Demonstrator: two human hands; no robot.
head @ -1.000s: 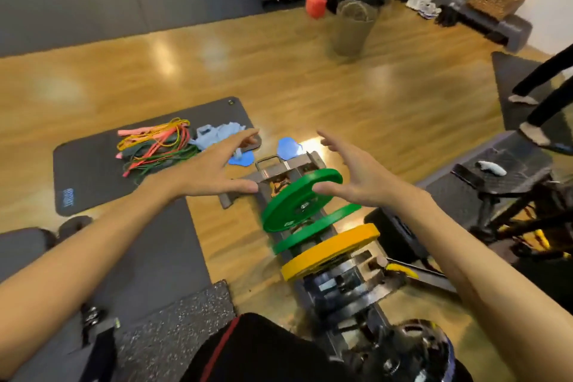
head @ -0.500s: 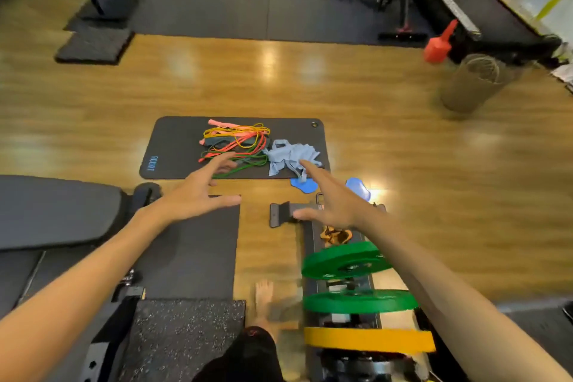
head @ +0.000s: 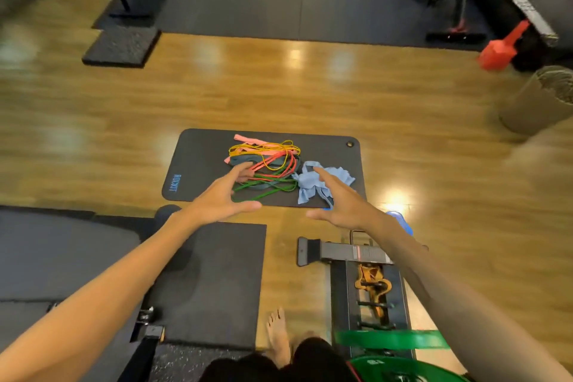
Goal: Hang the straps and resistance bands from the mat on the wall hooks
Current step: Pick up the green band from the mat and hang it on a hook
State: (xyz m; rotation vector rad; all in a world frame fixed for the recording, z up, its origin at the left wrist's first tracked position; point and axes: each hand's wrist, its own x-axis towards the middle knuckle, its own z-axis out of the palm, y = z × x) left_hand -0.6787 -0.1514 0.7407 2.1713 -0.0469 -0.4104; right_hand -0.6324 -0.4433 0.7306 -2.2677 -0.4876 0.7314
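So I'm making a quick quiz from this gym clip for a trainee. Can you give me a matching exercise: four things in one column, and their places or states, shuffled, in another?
Things:
1. resistance bands
2. light blue straps
3. left hand
4. red dustpan

Places or states:
A. far right, by the dark platform
B. tangled heap in the middle of the mat
C. open, fingers spread, reaching toward the bands
D. bunched on the mat's right side

Pairs: 1-B, 2-D, 3-C, 4-A
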